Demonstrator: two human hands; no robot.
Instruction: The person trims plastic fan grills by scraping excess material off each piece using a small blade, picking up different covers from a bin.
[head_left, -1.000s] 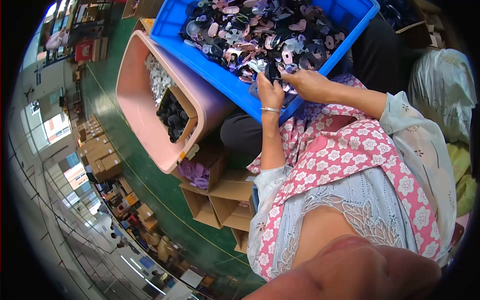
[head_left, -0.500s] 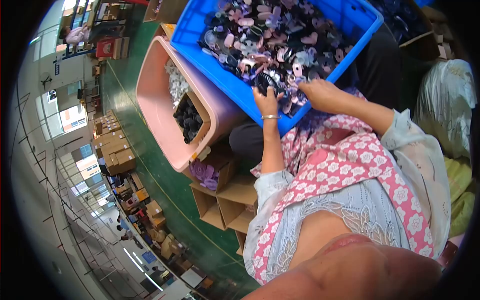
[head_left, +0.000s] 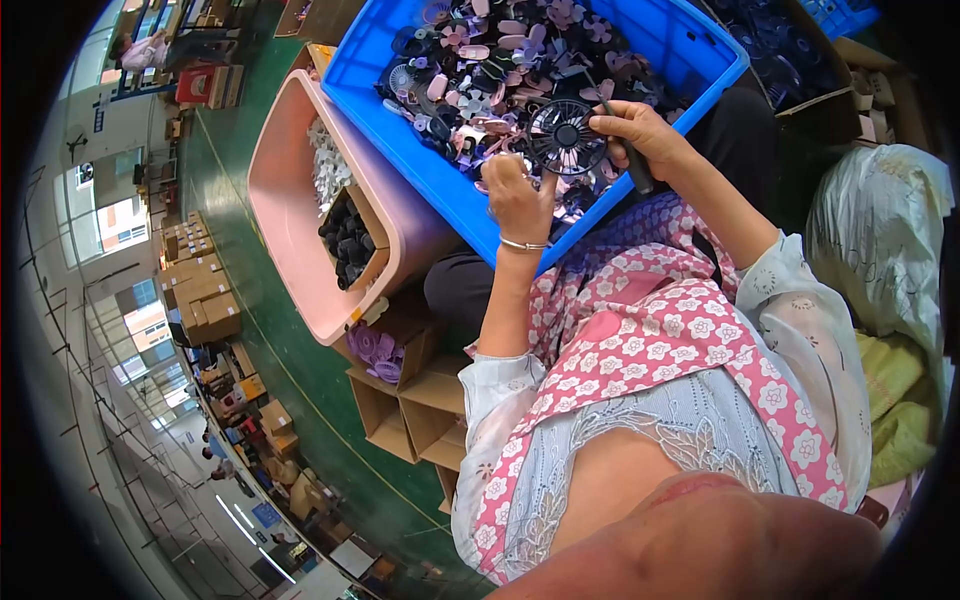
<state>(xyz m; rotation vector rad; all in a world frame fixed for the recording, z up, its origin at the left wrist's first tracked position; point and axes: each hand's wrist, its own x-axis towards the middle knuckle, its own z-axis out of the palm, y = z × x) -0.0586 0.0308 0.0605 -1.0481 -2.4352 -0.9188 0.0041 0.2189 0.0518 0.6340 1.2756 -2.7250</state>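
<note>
Green floor, round black spoked grille, right hand gripping it, left hand curled, hold unclear.

Factory floor — stacked cartons, heaped parts

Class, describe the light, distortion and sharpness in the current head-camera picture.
Head view: fisheye bending, with black corners and a background tipped sideways; head view: windows partly washed out by daylight; head view: the black fan grille fairly crisp, the far stacked cartons softer.
</note>
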